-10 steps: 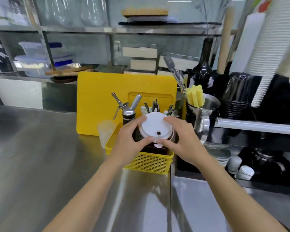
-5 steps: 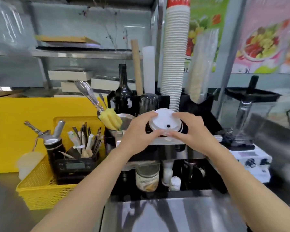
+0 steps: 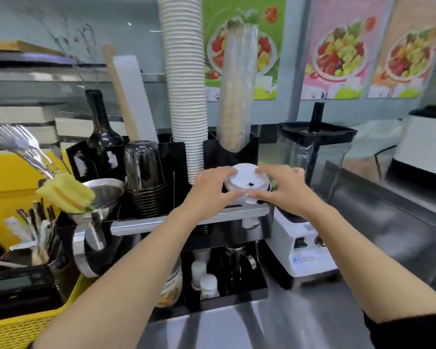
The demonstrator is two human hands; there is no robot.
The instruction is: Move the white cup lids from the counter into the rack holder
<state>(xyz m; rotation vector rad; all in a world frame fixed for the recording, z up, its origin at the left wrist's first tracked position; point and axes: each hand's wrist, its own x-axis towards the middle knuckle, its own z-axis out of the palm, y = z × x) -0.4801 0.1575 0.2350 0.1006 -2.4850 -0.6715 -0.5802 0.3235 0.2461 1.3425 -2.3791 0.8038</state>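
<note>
Worktop: grey stainless steel worktop (image 3: pixel 287 323) below both forearms.
Rack: black plastic rack holder (image 3: pixel 176 157) just beyond the hands, its compartments holding stacked cups.
Cup stack: tall white paper cup stack (image 3: pixel 184 79) above the left hand.
Hands: left hand (image 3: pixel 209 192) and right hand (image 3: pixel 285 190) curl around one stack from either side, fingertips gripping.
Lids: white round plastic cup lids (image 3: pixel 246 182) sit between the hands, at the rack's right front compartment.
</note>
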